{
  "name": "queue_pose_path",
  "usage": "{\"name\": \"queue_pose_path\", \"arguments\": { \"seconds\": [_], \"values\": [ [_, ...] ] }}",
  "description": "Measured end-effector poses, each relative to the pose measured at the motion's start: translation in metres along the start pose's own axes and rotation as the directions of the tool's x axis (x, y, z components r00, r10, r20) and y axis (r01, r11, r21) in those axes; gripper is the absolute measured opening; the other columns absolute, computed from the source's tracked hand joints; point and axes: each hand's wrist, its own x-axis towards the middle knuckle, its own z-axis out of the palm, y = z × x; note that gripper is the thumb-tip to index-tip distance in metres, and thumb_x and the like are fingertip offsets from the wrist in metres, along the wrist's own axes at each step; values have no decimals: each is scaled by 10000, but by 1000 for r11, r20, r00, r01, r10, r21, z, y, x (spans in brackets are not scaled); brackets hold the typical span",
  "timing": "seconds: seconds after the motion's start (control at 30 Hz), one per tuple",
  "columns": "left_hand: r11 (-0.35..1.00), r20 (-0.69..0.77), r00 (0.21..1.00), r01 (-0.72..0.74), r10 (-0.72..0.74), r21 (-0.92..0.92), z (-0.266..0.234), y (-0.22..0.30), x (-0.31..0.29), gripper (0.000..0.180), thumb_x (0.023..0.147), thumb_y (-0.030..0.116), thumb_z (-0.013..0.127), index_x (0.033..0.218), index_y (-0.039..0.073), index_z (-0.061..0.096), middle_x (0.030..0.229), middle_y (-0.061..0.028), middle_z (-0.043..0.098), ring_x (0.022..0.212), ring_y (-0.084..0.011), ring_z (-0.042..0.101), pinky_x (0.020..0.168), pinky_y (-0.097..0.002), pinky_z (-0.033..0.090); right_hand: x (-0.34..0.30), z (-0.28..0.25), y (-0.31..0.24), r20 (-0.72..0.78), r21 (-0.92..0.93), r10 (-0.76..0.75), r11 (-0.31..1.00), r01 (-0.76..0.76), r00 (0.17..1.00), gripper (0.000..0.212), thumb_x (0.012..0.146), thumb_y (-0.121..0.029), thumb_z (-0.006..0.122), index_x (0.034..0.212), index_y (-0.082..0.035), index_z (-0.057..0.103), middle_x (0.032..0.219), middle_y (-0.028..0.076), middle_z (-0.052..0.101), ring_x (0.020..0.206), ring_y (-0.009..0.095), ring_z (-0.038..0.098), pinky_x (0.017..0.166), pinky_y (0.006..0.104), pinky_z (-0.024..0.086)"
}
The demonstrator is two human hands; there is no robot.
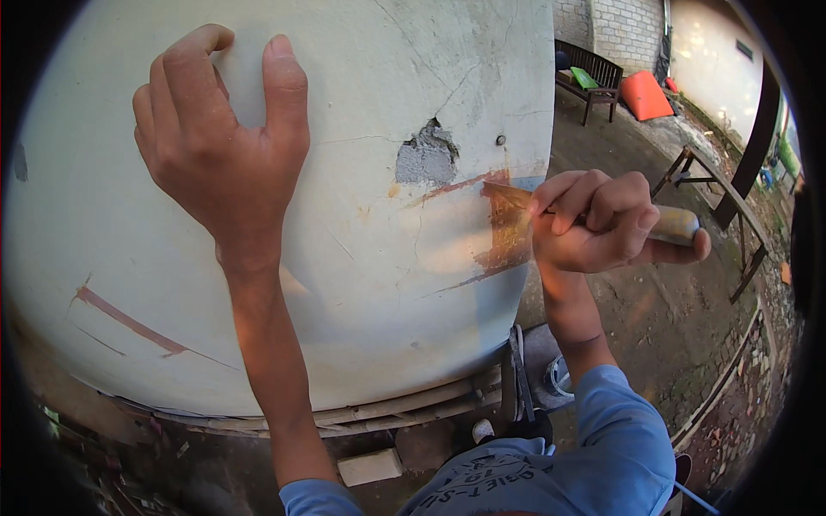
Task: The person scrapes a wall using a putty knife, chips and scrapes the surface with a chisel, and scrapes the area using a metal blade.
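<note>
From far away, I find the pale wall (370, 267) painted and matt, mostly smooth; its broken patch (425, 158) I see as rough, grainy cement; the tool handle (676, 225) appears smooth, a little glossy; the blue shirt (626, 430) is matt, soft-looking cloth.

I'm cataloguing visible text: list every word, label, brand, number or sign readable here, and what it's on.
Blue shirt: dark printed lettering and numerals across the front; I won't copy them out.
Pale wall: none visible.
Scraper: none visible on what the right hand leaves showing.
Green item in the background: too small to tell.
</note>
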Motion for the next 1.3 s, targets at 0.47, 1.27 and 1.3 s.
{"name": "queue_pose_path", "arguments": {
  "seconds": [0.47, 1.27, 1.3],
  "values": [
    [1000, -7, 1000, 3, -3, -9, 4, 1, 0, 218, 835, 262, 696, 955, 96, 619, 683, 10, 430, 680, -147, 439, 604, -308, 408, 2, 2, -12, 79, -137, 26, 990, -15, 996, 259, 1003, -359, 375, 852, -151, 403, 593, -2, 290, 349, 113, 324, 321, 335, 484],
    [999, 0, 999, 47, -47, -16, 2, 6, -1, 215, 833, 264, 699, 947, 98, 623, 675, 11, 425, 677, -148, 442, 601, -309, 409, 19, -2, -15, 43, -160, -5, 987, 12, 999, 557, 945, -124, 453, 1254, -465, 138, 606, 33, 363, 329, 100, 311, 280, 326, 470],
    [999, -4, 1000, 27, -27, -20, 2, 8, 1, 216, 835, 266, 698, 946, 97, 622, 675, 11, 425, 677, -147, 442, 601, -309, 409, 18, -1, -13, 42, -153, -7, 988, 14, 999, 557, 945, -124, 453, 1254, -465, 138, 606, 33, 363, 329, 100, 311, 280, 326, 470]
  ]
}}
